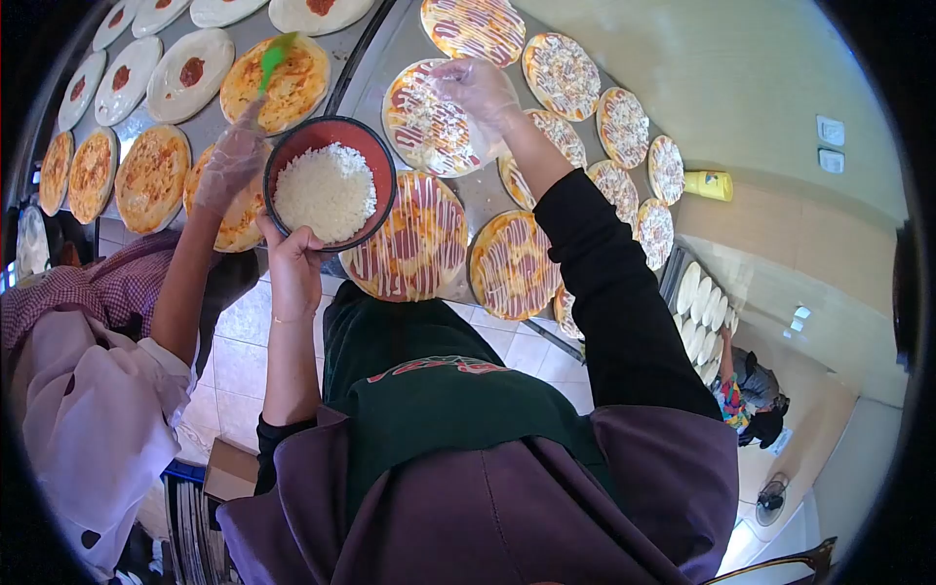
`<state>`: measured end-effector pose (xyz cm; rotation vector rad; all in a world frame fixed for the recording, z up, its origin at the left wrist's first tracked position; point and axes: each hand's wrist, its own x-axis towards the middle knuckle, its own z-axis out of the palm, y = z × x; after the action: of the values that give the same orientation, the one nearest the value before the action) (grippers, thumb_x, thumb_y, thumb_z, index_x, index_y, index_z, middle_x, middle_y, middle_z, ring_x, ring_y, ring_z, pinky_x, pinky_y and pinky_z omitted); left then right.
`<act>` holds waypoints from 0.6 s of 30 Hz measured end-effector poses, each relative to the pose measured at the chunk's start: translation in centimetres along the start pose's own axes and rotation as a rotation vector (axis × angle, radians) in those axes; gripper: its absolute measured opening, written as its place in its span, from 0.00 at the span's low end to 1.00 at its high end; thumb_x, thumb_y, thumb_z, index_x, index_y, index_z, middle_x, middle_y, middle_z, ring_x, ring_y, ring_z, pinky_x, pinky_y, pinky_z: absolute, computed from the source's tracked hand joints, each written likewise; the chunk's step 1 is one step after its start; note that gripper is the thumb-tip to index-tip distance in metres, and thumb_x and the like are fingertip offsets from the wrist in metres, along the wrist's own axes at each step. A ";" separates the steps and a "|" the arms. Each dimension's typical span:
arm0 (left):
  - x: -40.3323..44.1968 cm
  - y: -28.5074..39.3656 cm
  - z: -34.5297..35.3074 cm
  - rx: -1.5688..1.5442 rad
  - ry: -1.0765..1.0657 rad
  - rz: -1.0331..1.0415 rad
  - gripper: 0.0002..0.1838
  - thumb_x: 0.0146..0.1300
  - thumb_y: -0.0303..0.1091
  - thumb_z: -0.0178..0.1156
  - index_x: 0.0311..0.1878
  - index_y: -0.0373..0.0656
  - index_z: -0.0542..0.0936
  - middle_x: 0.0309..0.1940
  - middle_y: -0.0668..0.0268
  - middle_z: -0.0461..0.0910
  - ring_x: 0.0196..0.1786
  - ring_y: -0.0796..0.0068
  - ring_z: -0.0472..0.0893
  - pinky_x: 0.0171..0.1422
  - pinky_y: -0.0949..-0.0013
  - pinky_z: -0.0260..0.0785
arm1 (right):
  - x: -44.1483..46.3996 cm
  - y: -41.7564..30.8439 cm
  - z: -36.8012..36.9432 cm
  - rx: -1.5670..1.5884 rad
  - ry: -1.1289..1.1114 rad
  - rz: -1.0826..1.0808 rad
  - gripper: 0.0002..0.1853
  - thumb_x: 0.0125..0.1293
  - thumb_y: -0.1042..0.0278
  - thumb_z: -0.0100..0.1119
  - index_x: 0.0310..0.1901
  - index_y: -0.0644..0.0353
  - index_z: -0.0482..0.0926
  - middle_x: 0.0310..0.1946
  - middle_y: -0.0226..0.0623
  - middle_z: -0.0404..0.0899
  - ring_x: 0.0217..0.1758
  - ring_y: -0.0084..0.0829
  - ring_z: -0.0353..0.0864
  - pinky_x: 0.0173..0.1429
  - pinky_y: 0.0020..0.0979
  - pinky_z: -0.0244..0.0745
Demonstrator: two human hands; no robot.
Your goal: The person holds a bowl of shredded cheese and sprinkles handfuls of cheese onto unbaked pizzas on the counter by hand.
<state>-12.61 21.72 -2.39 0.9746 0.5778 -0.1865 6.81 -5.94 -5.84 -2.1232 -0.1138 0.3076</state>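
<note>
My left hand point(292, 261) grips the rim of a round bowl point(384, 180), red inside and dark outside, filled with white shredded topping point(327, 193). Gloved in clear plastic, my right hand point(478, 90) is over a pizza point(429, 122) with drizzled sauce and white shreds on part of it. Its fingers point down and look pressed together; what they hold, if anything, is too small to make out. Just below lies a pizza point(414, 239) with meat slices and pale drizzle, partly behind the bowl. Another drizzled pizza point(515, 265) is to its right.
At the left, a co-worker's gloved hand point(234, 161) holds a green brush point(276, 60) over a sauced pizza point(292, 93). Dough rounds point(190, 76) with red dabs lie beyond. Several topped pizzas point(562, 76) and a yellow container point(709, 185) are at the right; another person point(756, 395) stands farther off.
</note>
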 end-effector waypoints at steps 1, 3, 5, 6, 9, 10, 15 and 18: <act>-0.2 0.1 0.2 -0.018 0.013 0.015 0.38 0.44 0.18 0.45 0.64 0.47 0.55 0.56 0.57 0.67 0.46 0.64 0.78 0.40 0.63 0.81 | 0.0 -0.5 0.3 -0.145 -0.012 0.035 0.14 0.56 0.68 0.66 0.43 0.61 0.82 0.34 0.33 0.83 0.35 0.21 0.80 0.43 0.25 0.75; -0.5 0.3 0.2 -0.037 0.025 0.030 0.38 0.44 0.17 0.45 0.64 0.47 0.55 0.57 0.57 0.67 0.46 0.64 0.78 0.40 0.63 0.81 | -0.2 -0.5 1.0 -0.157 -0.012 0.039 0.12 0.56 0.67 0.65 0.42 0.58 0.83 0.33 0.35 0.84 0.34 0.23 0.81 0.43 0.25 0.75; -0.7 0.5 0.0 -0.036 -0.014 0.006 0.40 0.44 0.17 0.45 0.64 0.51 0.52 0.57 0.59 0.64 0.51 0.63 0.74 0.41 0.63 0.78 | -0.4 -0.4 1.2 -0.167 -0.014 0.042 0.11 0.56 0.66 0.64 0.41 0.56 0.84 0.33 0.36 0.84 0.33 0.25 0.82 0.43 0.25 0.75; -0.8 0.5 -0.1 -0.037 -0.014 0.009 0.40 0.44 0.17 0.45 0.64 0.51 0.52 0.57 0.59 0.64 0.51 0.63 0.74 0.41 0.63 0.78 | -0.7 -0.6 1.2 -0.148 -0.075 0.026 0.11 0.56 0.67 0.63 0.41 0.56 0.84 0.34 0.36 0.84 0.34 0.25 0.82 0.43 0.25 0.75; -0.8 0.2 -0.5 -0.054 -0.004 0.006 0.40 0.43 0.17 0.45 0.64 0.51 0.52 0.57 0.59 0.64 0.50 0.64 0.75 0.41 0.64 0.77 | -1.4 -0.3 1.2 -0.088 -0.204 0.010 0.11 0.57 0.67 0.62 0.42 0.56 0.83 0.36 0.37 0.84 0.37 0.27 0.82 0.46 0.26 0.75; -0.6 -0.1 -0.9 -0.047 -0.011 0.008 0.40 0.44 0.17 0.45 0.64 0.51 0.51 0.57 0.59 0.64 0.49 0.64 0.75 0.40 0.64 0.77 | -1.5 0.0 1.3 -0.046 -0.273 0.012 0.11 0.58 0.68 0.60 0.43 0.56 0.83 0.38 0.37 0.84 0.40 0.28 0.82 0.48 0.27 0.75; -1.0 0.5 -0.9 -0.065 -0.012 -0.010 0.39 0.45 0.17 0.45 0.64 0.52 0.51 0.57 0.59 0.64 0.45 0.65 0.75 0.35 0.65 0.77 | -4.3 -2.2 1.8 -0.216 -0.256 -0.017 0.12 0.59 0.70 0.56 0.44 0.56 0.82 0.41 0.37 0.83 0.46 0.31 0.82 0.54 0.29 0.74; -0.8 0.4 -1.3 -0.044 -0.046 -0.009 0.39 0.46 0.16 0.45 0.64 0.53 0.51 0.56 0.58 0.64 0.45 0.65 0.75 0.33 0.66 0.76 | -4.9 -2.5 2.3 -0.327 -0.219 0.017 0.12 0.61 0.70 0.55 0.44 0.56 0.82 0.41 0.38 0.83 0.46 0.32 0.82 0.55 0.30 0.73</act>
<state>-13.64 22.94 -2.28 0.9232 0.5419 -0.2027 1.64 -3.69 -4.02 -2.4086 -0.2904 0.5635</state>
